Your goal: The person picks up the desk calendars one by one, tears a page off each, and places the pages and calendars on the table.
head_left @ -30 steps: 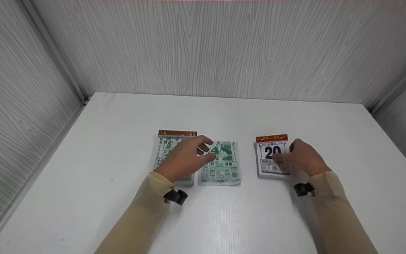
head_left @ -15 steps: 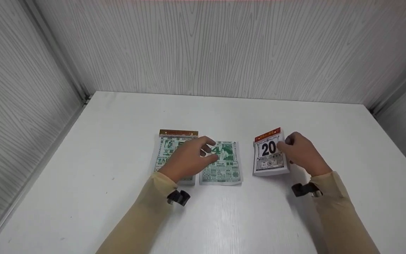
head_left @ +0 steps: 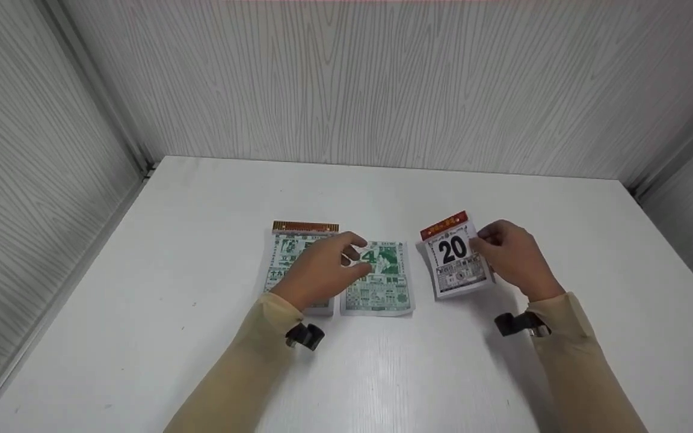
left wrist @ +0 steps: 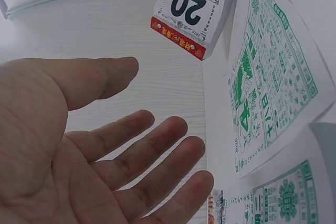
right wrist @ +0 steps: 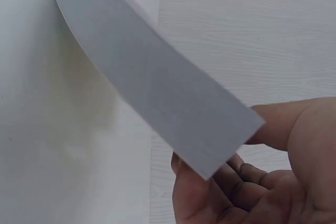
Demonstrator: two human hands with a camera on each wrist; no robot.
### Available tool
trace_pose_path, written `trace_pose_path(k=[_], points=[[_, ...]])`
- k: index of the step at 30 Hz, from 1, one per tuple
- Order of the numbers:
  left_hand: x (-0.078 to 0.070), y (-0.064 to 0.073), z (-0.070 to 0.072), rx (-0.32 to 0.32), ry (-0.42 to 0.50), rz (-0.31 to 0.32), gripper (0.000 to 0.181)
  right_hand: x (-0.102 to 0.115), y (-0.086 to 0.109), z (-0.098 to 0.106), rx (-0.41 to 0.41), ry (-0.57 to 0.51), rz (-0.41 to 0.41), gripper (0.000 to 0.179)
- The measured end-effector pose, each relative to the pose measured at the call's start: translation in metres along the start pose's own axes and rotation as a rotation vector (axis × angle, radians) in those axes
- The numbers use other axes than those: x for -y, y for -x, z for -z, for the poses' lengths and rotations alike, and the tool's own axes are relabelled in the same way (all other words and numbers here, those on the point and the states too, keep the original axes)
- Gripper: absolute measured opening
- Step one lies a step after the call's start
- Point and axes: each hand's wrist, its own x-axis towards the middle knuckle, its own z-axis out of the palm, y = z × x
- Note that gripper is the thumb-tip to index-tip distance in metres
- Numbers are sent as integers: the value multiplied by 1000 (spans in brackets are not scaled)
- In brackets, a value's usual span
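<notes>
A small tear-off calendar (head_left: 456, 255) with a red top strip and a black 20 is tilted above the table, pinched at its right edge by my right hand (head_left: 516, 258). The right wrist view shows the thick page-edge side of that calendar (right wrist: 157, 82) between thumb and fingers. My left hand (head_left: 322, 270) hovers with relaxed, spread fingers and holds nothing. Beneath it lies a larger green-printed calendar (head_left: 280, 255) with a brown-and-gold strip, partly hidden by the hand. Right beside it lies a loose green-printed sheet (head_left: 379, 285) marked 4.
Everything lies on a white table (head_left: 370, 373). Pale wood-grain panels stand at the back (head_left: 346, 84) and on both sides. A black wrist mount (head_left: 304, 335) sits under each sleeve.
My right hand has lifted the small calendar off the table and tilted it, its top shifting left. The left hand, green calendar and loose sheet have stayed nearly still.
</notes>
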Motion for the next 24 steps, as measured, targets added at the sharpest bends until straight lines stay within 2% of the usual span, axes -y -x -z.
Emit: trace_pose_path(k=[5,17,24], points=[[0,-1,0,0,-2,3,46,3,1,-3,-60,-8,23,36],[2,2,1,-20,1,14,45,10,-4,-15,-295,-73,107,32],[-1,1,0,-17,-2,0,44,22,-4,-20,-375,-120,165,31]])
